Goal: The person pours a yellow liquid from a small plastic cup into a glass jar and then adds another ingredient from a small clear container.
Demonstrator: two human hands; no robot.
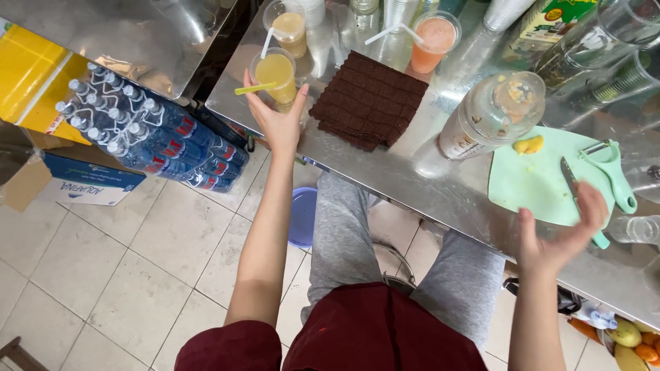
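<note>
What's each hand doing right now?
Left hand: closed around the yellow juice cup on the counter.
Right hand: open, holding nothing, over the cutting board by the knife.

Left hand [278,124] extended, fingers curled; right hand [560,237] raised, fingers spread.

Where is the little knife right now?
The knife lies on the right side of the head view, on the green cutting board, beside the green peeler and just above the right hand.
</note>
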